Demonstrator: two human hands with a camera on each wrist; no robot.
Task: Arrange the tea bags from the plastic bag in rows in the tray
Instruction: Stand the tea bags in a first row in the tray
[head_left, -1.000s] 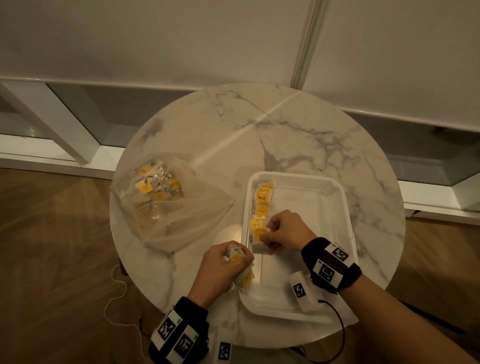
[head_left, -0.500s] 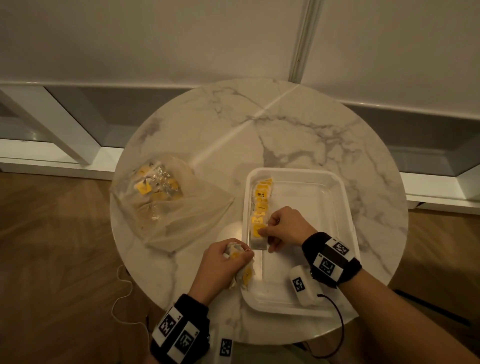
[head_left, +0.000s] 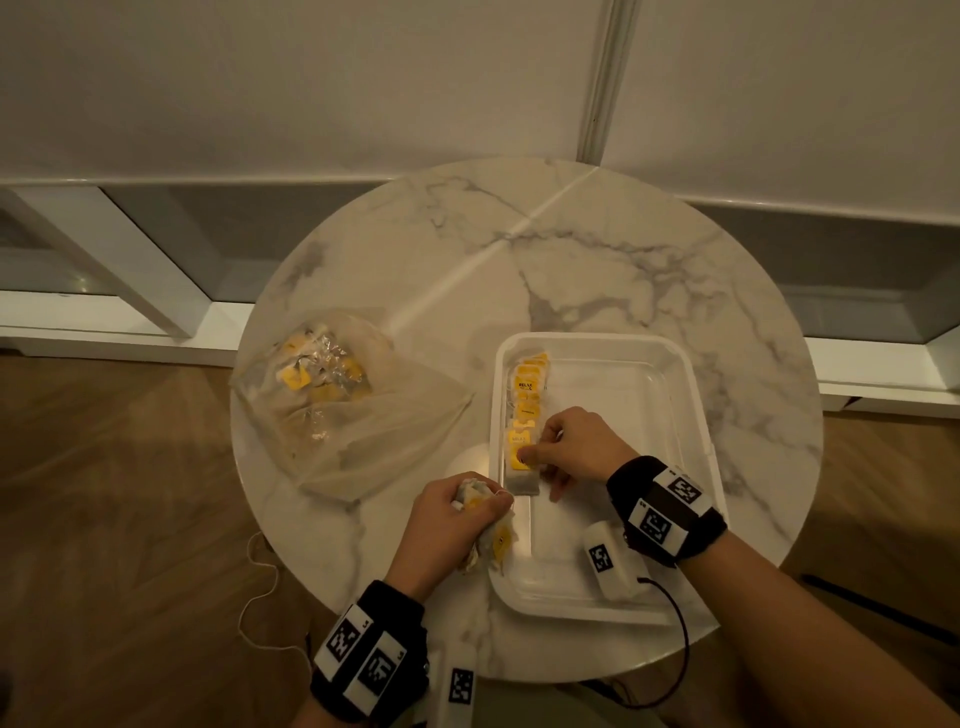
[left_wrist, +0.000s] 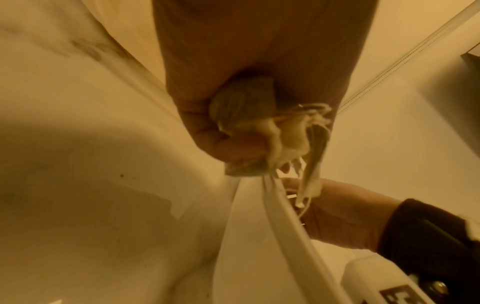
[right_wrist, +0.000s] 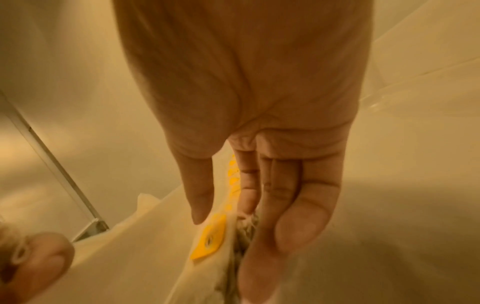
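A white tray (head_left: 696, 415) sits on the round marble table. Several yellow-tagged tea bags (head_left: 527, 395) lie in a row along its left wall. My right hand (head_left: 540, 470) is at the near end of that row. Its fingertips touch the nearest tea bag (head_left: 521, 480), which lies flat. In the right wrist view the fingers (right_wrist: 298, 226) are nearly straight beside that bag's yellow tag (right_wrist: 210, 238). My left hand (head_left: 457, 519) grips a crumpled bunch of tea bags (head_left: 475, 493) just left of the tray. The same bunch (left_wrist: 285, 131) shows in the left wrist view.
A clear plastic bag (head_left: 363, 431) holding more tea bags (head_left: 311, 374) lies on the left part of the table (head_left: 571, 270). A thin white cord (head_left: 260, 597) hangs off the table's near-left edge. A wall stands close behind the table.
The right hand has laid its tea bag flat at the near end of the row, and its fingers have loosened. The left hand has kept its bunch in place.
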